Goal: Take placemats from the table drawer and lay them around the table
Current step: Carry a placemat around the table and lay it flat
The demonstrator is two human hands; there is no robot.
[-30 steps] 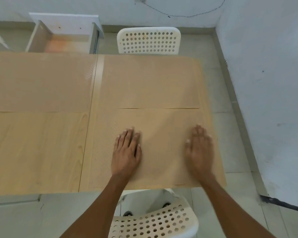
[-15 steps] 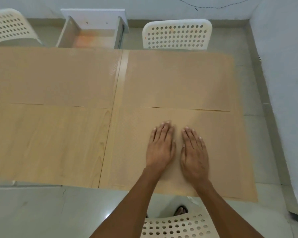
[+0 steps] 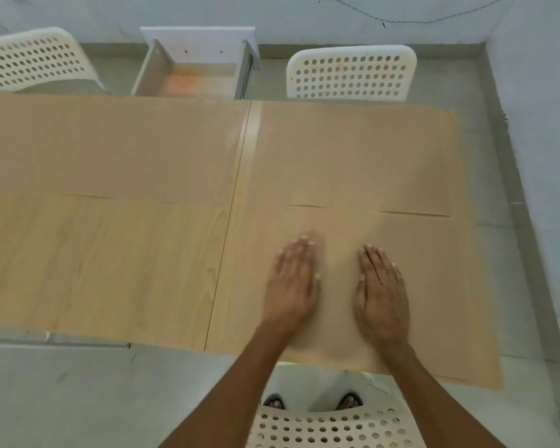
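Note:
Three tan placemats lie on the light wooden table (image 3: 110,270). The near right placemat (image 3: 440,286) has both my hands flat on it, palms down. My left hand (image 3: 293,286) is blurred and lies left of my right hand (image 3: 382,292), with a gap between them. A second placemat (image 3: 353,156) covers the far right part of the table, a third placemat (image 3: 110,147) the far left. The table drawer (image 3: 194,72) stands pulled open at the far side, with no placemat visible inside.
White perforated chairs stand at the far left (image 3: 36,59), the far right (image 3: 349,72) and right below me (image 3: 330,425). My feet show under the table edge. A white wall (image 3: 543,156) runs close along the right side.
My hands came together at the middle of the near right placemat, then moved apart again. The view shifted so more of the table's left side shows.

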